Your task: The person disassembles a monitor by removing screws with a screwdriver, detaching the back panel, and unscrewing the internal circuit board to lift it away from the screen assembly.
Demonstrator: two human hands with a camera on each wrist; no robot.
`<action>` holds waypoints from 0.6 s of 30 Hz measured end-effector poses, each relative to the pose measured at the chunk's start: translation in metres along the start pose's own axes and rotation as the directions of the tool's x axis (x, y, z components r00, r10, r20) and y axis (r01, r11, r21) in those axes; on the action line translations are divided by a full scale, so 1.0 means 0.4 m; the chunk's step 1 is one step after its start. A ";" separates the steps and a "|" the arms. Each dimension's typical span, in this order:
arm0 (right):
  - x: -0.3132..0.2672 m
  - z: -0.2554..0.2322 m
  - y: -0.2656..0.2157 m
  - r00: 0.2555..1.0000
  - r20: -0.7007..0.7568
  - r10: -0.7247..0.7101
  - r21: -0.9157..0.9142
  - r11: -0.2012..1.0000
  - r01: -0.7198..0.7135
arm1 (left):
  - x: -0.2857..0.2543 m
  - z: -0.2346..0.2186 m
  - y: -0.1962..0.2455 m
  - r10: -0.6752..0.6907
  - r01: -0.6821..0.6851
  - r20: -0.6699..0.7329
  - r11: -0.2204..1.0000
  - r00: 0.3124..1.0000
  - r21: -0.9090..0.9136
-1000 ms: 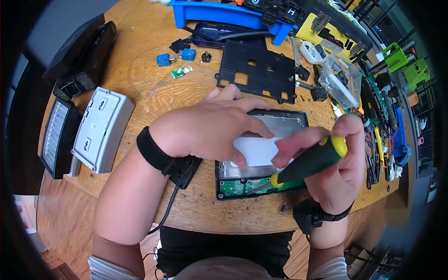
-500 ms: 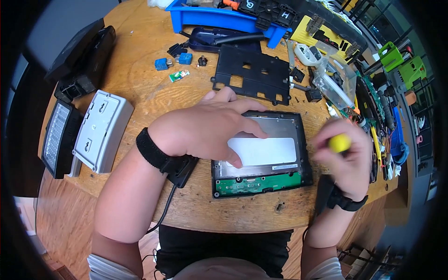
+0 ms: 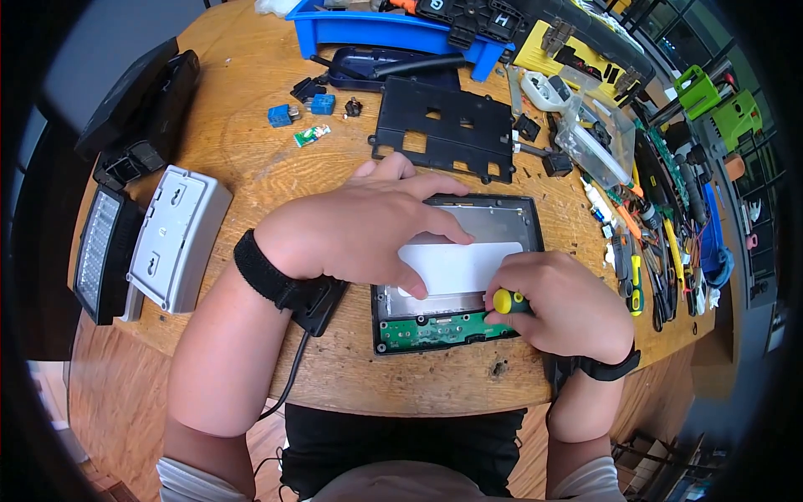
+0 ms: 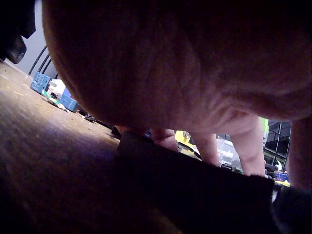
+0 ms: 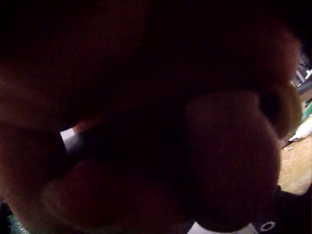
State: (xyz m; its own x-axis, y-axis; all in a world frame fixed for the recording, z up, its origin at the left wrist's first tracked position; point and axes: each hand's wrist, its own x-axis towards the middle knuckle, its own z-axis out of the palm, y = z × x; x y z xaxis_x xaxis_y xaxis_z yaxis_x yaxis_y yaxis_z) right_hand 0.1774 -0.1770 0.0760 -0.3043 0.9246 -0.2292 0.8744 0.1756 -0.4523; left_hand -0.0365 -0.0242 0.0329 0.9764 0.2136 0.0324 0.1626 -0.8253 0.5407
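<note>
In the head view my left hand (image 3: 360, 226) lies spread over the left side of a black-framed panel (image 3: 379, 335), its thumb and fingertips resting on the metal back and white label (image 3: 460, 266). My right hand (image 3: 569, 305) grips a screwdriver (image 3: 507, 301) with a yellow-capped dark handle over the panel's lower right, near the green circuit board (image 3: 435, 331). The hand hides the screwdriver's tip. In the left wrist view the left hand (image 4: 185, 73) arches over the dark frame edge. The right wrist view is mostly dark, with curled fingers (image 5: 229, 156) round the handle.
Beyond the panel lies a black plastic plate (image 3: 447, 125), with a blue bin (image 3: 385, 33) behind it. Blue relays (image 3: 320, 104) sit at the upper left. A white housing (image 3: 180, 238) stands at the left. Tools, including another screwdriver (image 3: 636, 284), crowd the right side.
The right hand lifted away to the right with the screwdriver, then came back over the panel's lower right. The left hand stays on the panel. The view has shifted slightly.
</note>
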 end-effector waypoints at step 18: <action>-0.036 0.004 -0.037 0.315 -0.949 0.034 0.259 0.653 0.712 | -0.008 -0.012 0.004 0.020 -0.021 0.028 1.000 0.999 0.006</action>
State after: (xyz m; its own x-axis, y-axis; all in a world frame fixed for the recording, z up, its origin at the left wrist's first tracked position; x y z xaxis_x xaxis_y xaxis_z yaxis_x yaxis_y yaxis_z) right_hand 0.1684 -0.1935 0.0846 0.2924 0.6174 0.7303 0.2559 0.6853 -0.6818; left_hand -0.0400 -0.0238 0.0377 0.9830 0.1823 0.0202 0.1434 -0.8326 0.5350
